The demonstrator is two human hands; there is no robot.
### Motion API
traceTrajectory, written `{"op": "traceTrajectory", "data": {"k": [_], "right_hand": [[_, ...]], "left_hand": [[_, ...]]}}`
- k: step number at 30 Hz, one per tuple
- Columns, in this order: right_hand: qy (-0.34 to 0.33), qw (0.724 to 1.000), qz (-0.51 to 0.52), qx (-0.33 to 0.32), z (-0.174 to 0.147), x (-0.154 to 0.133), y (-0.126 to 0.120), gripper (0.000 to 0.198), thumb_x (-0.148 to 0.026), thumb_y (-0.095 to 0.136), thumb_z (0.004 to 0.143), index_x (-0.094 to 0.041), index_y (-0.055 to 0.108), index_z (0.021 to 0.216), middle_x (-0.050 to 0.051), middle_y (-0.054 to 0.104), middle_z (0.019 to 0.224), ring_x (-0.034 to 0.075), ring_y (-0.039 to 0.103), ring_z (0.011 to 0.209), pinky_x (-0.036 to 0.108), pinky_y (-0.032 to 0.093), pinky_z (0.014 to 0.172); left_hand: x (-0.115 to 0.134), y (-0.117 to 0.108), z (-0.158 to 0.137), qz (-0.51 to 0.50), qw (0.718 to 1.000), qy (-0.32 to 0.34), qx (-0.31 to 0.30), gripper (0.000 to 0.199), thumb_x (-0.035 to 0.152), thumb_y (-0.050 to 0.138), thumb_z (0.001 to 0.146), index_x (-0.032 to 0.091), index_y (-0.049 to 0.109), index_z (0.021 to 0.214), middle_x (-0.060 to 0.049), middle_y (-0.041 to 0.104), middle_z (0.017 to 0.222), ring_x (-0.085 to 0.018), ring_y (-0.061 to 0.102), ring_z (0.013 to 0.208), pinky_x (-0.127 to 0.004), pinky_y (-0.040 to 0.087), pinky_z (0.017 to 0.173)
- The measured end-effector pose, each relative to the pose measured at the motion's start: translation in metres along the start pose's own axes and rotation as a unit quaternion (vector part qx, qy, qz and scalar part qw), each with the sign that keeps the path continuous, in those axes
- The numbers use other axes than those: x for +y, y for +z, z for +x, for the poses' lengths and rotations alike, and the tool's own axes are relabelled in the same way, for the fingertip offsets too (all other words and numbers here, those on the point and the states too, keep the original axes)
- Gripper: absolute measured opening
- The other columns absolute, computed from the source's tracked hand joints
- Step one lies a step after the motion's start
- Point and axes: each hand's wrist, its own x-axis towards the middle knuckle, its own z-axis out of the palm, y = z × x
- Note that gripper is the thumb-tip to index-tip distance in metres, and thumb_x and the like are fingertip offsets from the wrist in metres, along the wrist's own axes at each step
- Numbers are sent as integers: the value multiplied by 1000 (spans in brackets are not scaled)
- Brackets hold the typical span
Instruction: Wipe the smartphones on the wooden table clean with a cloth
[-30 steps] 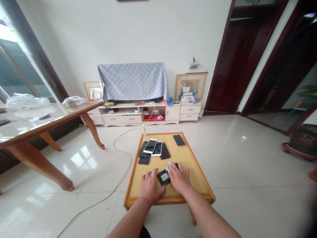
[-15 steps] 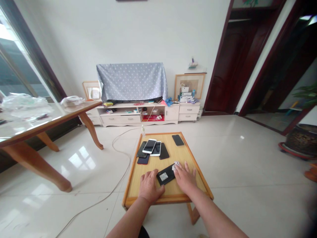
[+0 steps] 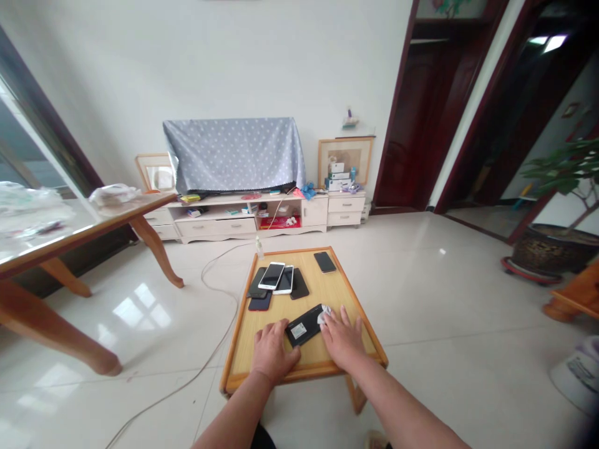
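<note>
A black phone (image 3: 309, 323) lies face down at a slant on the small wooden table (image 3: 330, 299), a white label (image 3: 298, 330) on its back. My left hand (image 3: 272, 352) grips its left end between thumb and fingers. At the phone's right end, a crumpled white tissue (image 3: 324, 313) is pressed against the back under the fingertips of my right hand (image 3: 344, 342). Beyond them lie a white phone (image 3: 272, 274), a second white phone (image 3: 284, 280), a black phone (image 3: 300, 284) and a dark blue phone (image 3: 260, 302), partly overlapping. Another dark phone (image 3: 324, 262) lies alone near the far right corner.
A small clear bottle (image 3: 259, 248) stands at the table's far left corner. A cable (image 3: 223, 340) runs across the floor at left. The larger wooden table (image 3: 107, 219) is on the left, a white cabinet (image 3: 219, 229) ahead, and a potted plant (image 3: 543, 249) to the right.
The camera view has turned slightly right, so everything appears shifted left. Both hands keep about the same places on the phone, the tissue still at its right end.
</note>
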Motion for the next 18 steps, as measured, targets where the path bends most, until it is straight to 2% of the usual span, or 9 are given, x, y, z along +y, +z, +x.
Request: {"op": "traceTrajectory", "data": {"k": [6, 8, 11, 13, 16, 18], "right_hand": [[-127, 991, 31, -19, -26, -14, 18, 53, -47, 22, 101, -32, 41, 148, 1, 36, 157, 26, 12, 150, 61, -6, 115], [-109, 994, 29, -12, -21, -9, 15, 51, -45, 24, 101, -32, 43, 146, 1, 37, 156, 27, 14, 149, 63, -5, 115], [-29, 999, 9, 16, -5, 6, 8, 48, -38, 28, 100, -29, 50, 142, 3, 41, 154, 30, 18, 148, 65, -4, 113], [-8, 999, 0, 34, 2, 12, 6, 46, -34, 34, 98, -26, 52, 139, 6, 45, 151, 29, 24, 146, 62, -3, 114], [-57, 997, 20, 46, -2, 6, 10, 43, -28, 45, 93, -24, 57, 134, 8, 49, 147, 27, 36, 141, 54, 4, 117], [-100, 992, 57, 44, -8, -3, 12, 37, -24, 48, 90, -25, 64, 123, 8, 58, 139, 25, 46, 133, 47, 18, 115]], "left_hand": [[4, -1, 1, 5, 1000, -12, -6, 58, 39, 66, 71, 28, 51, 126, -7, 64, 124, -27, 51, 121, -38, 28, 105], [6, -3, 1, 8, 1000, -21, -13, 58, 39, 66, 71, 28, 51, 126, -7, 63, 125, -27, 51, 122, -39, 28, 106], [9, -6, 0, 8, 999, -26, -22, 59, 37, 67, 71, 27, 51, 127, -8, 62, 129, -27, 50, 124, -39, 26, 107], [10, -6, 0, 6, 999, -25, -25, 59, 36, 66, 71, 27, 51, 127, -8, 61, 129, -27, 49, 125, -39, 26, 108], [8, -5, 0, 5, 1000, -18, -21, 58, 38, 66, 71, 27, 51, 126, -7, 62, 127, -27, 50, 124, -39, 26, 107], [7, -4, 1, 6, 1000, -14, -17, 58, 38, 66, 71, 27, 51, 126, -7, 63, 126, -27, 50, 123, -39, 27, 106]]}}
